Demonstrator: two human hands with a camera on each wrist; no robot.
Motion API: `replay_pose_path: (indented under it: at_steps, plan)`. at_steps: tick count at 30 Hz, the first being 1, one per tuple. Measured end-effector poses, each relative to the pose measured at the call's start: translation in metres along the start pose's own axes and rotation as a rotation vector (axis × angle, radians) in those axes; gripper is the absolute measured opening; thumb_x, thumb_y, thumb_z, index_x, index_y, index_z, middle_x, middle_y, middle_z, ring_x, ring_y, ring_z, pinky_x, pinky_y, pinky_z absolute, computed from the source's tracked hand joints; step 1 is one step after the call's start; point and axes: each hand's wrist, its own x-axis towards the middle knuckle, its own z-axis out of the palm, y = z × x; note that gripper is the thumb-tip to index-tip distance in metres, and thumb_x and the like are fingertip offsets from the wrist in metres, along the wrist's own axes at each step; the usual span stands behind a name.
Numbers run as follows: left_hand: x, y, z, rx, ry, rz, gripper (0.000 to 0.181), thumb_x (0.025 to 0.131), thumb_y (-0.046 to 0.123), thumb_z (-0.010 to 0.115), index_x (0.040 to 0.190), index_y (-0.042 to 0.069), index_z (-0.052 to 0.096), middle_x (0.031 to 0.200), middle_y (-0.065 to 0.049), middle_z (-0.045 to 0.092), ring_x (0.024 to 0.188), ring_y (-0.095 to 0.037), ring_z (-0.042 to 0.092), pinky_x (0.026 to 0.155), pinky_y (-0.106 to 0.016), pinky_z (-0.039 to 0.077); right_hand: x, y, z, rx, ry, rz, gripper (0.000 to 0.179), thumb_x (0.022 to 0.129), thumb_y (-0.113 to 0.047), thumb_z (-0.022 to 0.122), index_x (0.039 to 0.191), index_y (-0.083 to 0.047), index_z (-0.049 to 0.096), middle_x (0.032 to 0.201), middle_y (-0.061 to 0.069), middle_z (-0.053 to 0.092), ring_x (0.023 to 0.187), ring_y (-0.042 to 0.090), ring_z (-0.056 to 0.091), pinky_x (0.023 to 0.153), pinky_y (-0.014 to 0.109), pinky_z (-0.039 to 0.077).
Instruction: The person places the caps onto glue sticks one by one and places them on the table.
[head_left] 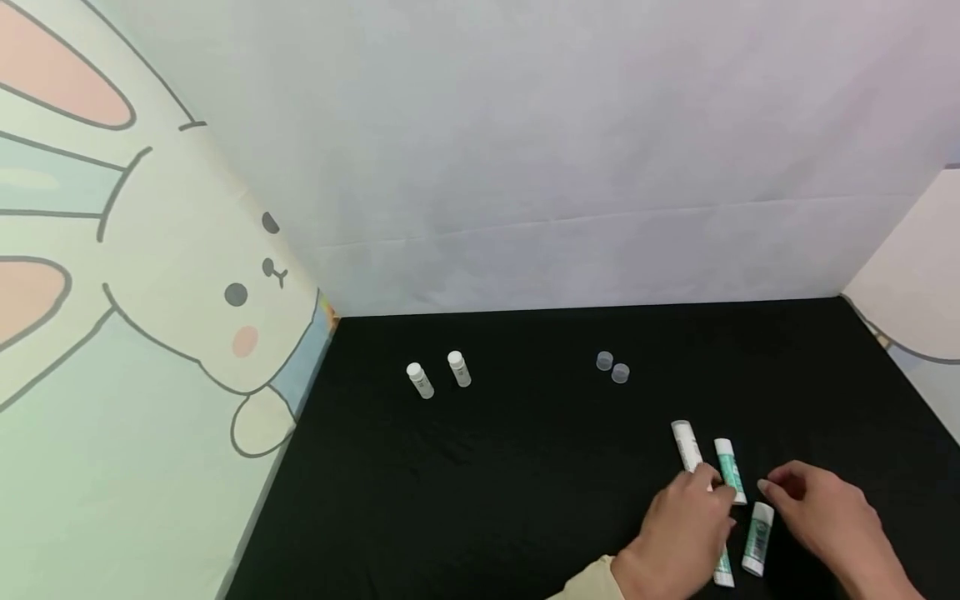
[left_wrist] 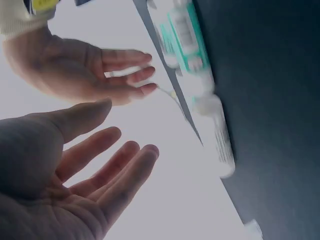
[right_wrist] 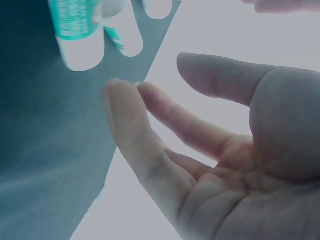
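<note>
Several small white and green-and-white tubes lie on the black tabletop at the front right of the head view. My left hand [head_left: 678,533] hovers over them, hiding part of a white tube [head_left: 686,446] and of a green-labelled tube [head_left: 723,573]. Its fingers are loosely bent and hold nothing in the left wrist view. To the right, my right hand [head_left: 828,517] is beside a green-and-white tube [head_left: 758,540], thumb and fingers apart with nothing between them. Another green-and-white tube [head_left: 730,472] lies between the hands. The right wrist view shows a green-labelled tube [right_wrist: 77,25] beyond the fingers.
Two small white-capped bottles, one [head_left: 421,381] beside the other [head_left: 460,369], lie at the back left. Two clear caps, one [head_left: 604,361] close to the other [head_left: 620,373], sit back right of centre. Walls border the black table [head_left: 450,500] at back and sides.
</note>
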Motion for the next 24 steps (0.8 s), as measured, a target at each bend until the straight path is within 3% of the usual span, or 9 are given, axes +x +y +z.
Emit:
replay_pose_path:
  at_steps: [10,16,24]
  plan:
    - [-0.006,-0.037,-0.009,-0.114,0.159,-0.189,0.026,0.096,0.027,0.081,0.121,0.021,0.078,0.119,0.008,0.064,0.098,0.0,0.063,0.084,-0.01,0.049,0.0,-0.028,-0.007,0.033,0.206,-0.105,0.033,0.102,-0.018,0.069,0.118,0.011,0.065,0.101,0.027,0.07,0.084,0.037,0.067,0.069,0.052,0.049]
    - [-0.009,-0.058,-0.012,-0.179,0.244,-0.303,0.027,0.094,0.022,0.083,0.12,0.017,0.079,0.119,0.005,0.067,0.102,-0.006,0.068,0.089,-0.016,0.053,0.0,-0.048,-0.009,0.056,0.24,-0.17,0.033,0.103,-0.018,0.068,0.122,0.009,0.066,0.104,0.025,0.07,0.086,0.038,0.067,0.065,0.048,0.051]
    - [-0.017,-0.083,-0.014,-0.306,0.295,-0.446,0.029,0.098,0.018,0.079,0.125,0.01,0.076,0.124,-0.001,0.068,0.109,-0.011,0.07,0.095,-0.022,0.056,0.007,-0.063,-0.007,0.088,0.27,-0.276,0.033,0.104,-0.018,0.068,0.125,0.007,0.066,0.107,0.025,0.071,0.091,0.042,0.07,0.063,0.048,0.055]
